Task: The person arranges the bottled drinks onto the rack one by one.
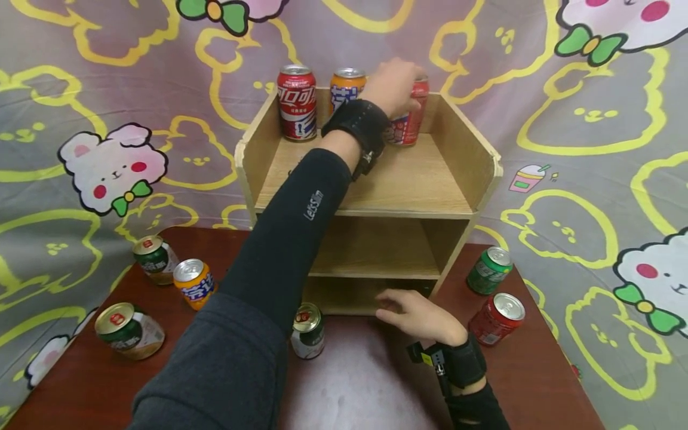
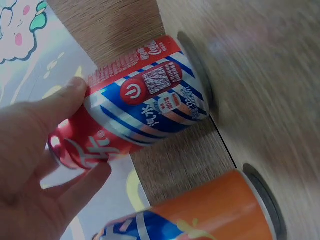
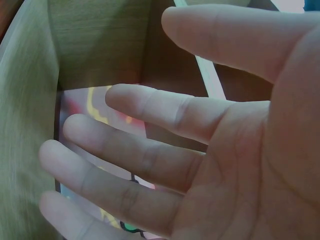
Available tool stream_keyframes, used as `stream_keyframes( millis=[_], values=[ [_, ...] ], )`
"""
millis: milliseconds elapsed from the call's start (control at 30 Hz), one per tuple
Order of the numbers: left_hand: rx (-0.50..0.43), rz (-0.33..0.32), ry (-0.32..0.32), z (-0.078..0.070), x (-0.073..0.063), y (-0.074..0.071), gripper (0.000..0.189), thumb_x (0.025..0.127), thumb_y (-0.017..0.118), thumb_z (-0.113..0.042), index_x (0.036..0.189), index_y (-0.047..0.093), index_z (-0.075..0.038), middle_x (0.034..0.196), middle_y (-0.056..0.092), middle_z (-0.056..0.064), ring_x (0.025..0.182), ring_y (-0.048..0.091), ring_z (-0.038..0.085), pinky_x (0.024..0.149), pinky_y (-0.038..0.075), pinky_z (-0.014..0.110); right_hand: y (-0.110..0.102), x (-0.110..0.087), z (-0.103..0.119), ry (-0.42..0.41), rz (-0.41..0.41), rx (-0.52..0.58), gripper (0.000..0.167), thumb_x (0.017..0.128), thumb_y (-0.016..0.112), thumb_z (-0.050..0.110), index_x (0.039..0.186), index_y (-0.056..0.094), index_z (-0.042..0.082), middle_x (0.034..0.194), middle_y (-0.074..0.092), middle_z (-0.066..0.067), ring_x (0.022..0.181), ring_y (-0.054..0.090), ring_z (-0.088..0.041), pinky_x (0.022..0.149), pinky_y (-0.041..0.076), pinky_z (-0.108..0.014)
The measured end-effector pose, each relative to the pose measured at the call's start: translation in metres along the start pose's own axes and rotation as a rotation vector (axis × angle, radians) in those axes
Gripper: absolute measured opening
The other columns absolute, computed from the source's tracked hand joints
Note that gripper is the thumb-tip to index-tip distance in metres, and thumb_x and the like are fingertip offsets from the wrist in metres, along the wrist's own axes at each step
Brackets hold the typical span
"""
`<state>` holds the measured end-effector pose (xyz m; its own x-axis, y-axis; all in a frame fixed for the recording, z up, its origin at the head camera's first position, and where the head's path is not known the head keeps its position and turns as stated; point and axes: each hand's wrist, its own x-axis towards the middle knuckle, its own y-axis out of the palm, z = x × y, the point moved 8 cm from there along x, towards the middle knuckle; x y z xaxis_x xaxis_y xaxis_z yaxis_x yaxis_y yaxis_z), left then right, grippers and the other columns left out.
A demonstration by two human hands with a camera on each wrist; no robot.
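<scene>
Red can [image 1: 409, 130], at one o'clock in the head view, stands on the wooden top shelf [image 1: 424, 185], pinched by the left hand [image 1: 391, 88]; the right hand [image 1: 421, 316], fingers spread, is at five o'clock.

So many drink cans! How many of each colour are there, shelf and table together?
Red cans: 3
Orange cans: 2
Gold-topped green cans: 3
Silver-topped green can: 1
Total: 9
</scene>
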<state>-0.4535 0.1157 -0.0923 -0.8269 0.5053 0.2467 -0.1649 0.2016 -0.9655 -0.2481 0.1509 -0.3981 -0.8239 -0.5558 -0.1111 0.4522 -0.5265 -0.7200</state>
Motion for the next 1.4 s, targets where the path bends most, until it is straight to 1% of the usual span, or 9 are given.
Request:
stream_keyframes(
  millis=[267, 367, 533, 667, 767, 1000, 1133, 1233, 1400],
  values=[
    [0.110, -0.063, -0.134, 0.007, 0.003, -0.002, 0.060, 0.082, 0.069, -0.047, 0.133, 0.054, -0.021, 0.130, 0.055, 0.000, 0.118, 0.053, 0.019, 0.094, 0.045, 0.034, 0.002, 0.002, 0.002, 0.000, -0.002, 0.000, 0.042, 0.096, 0.055, 0.035, 0.126, 0.057, 0.005, 0.117, 0.061, -0.011, 0.102, 0.060, -0.018, 0.081, 0.050, -0.036],
    [0.129, -0.068, -0.153, 0.008, 0.002, -0.003, 0.060, 0.082, 0.067, -0.051, 0.130, 0.056, -0.019, 0.128, 0.056, 0.001, 0.116, 0.054, 0.020, 0.092, 0.047, 0.034, 0.002, 0.002, 0.003, -0.002, -0.002, -0.005, 0.042, 0.096, 0.054, 0.035, 0.126, 0.057, 0.006, 0.117, 0.062, -0.008, 0.102, 0.060, -0.018, 0.081, 0.050, -0.035],
    [0.048, -0.015, -0.087, 0.010, -0.001, -0.005, 0.040, 0.097, 0.047, -0.037, 0.125, 0.058, -0.011, 0.123, 0.057, 0.005, 0.113, 0.053, 0.020, 0.096, 0.043, 0.031, 0.000, 0.001, 0.004, -0.004, -0.010, -0.018, 0.041, 0.096, 0.055, 0.034, 0.127, 0.057, 0.007, 0.117, 0.062, -0.006, 0.102, 0.060, -0.017, 0.082, 0.049, -0.035],
    [-0.099, 0.030, 0.009, 0.015, -0.001, -0.003, 0.021, 0.100, 0.036, -0.019, 0.093, 0.054, -0.011, 0.104, 0.053, 0.005, 0.100, 0.051, 0.017, 0.088, 0.041, 0.025, 0.002, 0.001, 0.004, -0.005, -0.004, -0.017, 0.042, 0.096, 0.055, 0.034, 0.127, 0.056, 0.006, 0.118, 0.061, -0.009, 0.102, 0.060, -0.018, 0.082, 0.050, -0.035],
    [-0.184, 0.044, 0.021, 0.019, -0.001, 0.000, 0.021, 0.102, 0.036, -0.020, 0.083, 0.045, -0.014, 0.099, 0.050, 0.003, 0.096, 0.050, 0.015, 0.082, 0.042, 0.023, 0.004, 0.002, 0.003, -0.005, 0.003, -0.021, 0.042, 0.096, 0.054, 0.036, 0.127, 0.057, 0.007, 0.118, 0.062, -0.009, 0.101, 0.060, -0.017, 0.081, 0.050, -0.034],
    [-0.197, 0.037, -0.047, 0.020, -0.001, -0.001, 0.031, 0.102, 0.039, -0.026, 0.116, 0.060, -0.009, 0.119, 0.060, 0.003, 0.109, 0.056, 0.014, 0.088, 0.045, 0.022, 0.001, -0.001, 0.003, -0.004, -0.002, -0.006, 0.041, 0.096, 0.055, 0.034, 0.126, 0.057, 0.006, 0.118, 0.062, -0.008, 0.101, 0.061, -0.018, 0.081, 0.050, -0.035],
    [-0.195, 0.026, -0.099, 0.021, -0.002, -0.003, 0.033, 0.101, 0.042, -0.031, 0.121, 0.062, -0.013, 0.122, 0.061, 0.001, 0.110, 0.056, 0.012, 0.089, 0.045, 0.021, 0.002, -0.001, 0.003, -0.006, 0.006, -0.003, 0.042, 0.096, 0.055, 0.035, 0.127, 0.056, 0.006, 0.117, 0.062, -0.009, 0.101, 0.061, -0.018, 0.081, 0.050, -0.035],
    [-0.169, -0.008, -0.112, 0.021, -0.002, -0.005, 0.032, 0.100, 0.044, -0.034, 0.112, 0.065, -0.014, 0.115, 0.064, -0.001, 0.105, 0.058, 0.010, 0.087, 0.044, 0.021, 0.002, -0.001, 0.003, -0.005, 0.003, -0.009, 0.042, 0.096, 0.055, 0.035, 0.126, 0.056, 0.006, 0.116, 0.062, -0.008, 0.100, 0.061, -0.017, 0.081, 0.050, -0.034],
    [-0.092, -0.118, -0.139, 0.021, 0.000, -0.011, 0.035, 0.096, 0.049, -0.044, 0.076, 0.059, -0.018, 0.094, 0.065, -0.005, 0.090, 0.058, 0.009, 0.081, 0.044, 0.021, 0.000, -0.001, 0.002, 0.000, -0.005, -0.023, 0.041, 0.096, 0.055, 0.034, 0.127, 0.056, 0.007, 0.115, 0.062, -0.005, 0.100, 0.060, -0.017, 0.081, 0.049, -0.034]
  ],
)
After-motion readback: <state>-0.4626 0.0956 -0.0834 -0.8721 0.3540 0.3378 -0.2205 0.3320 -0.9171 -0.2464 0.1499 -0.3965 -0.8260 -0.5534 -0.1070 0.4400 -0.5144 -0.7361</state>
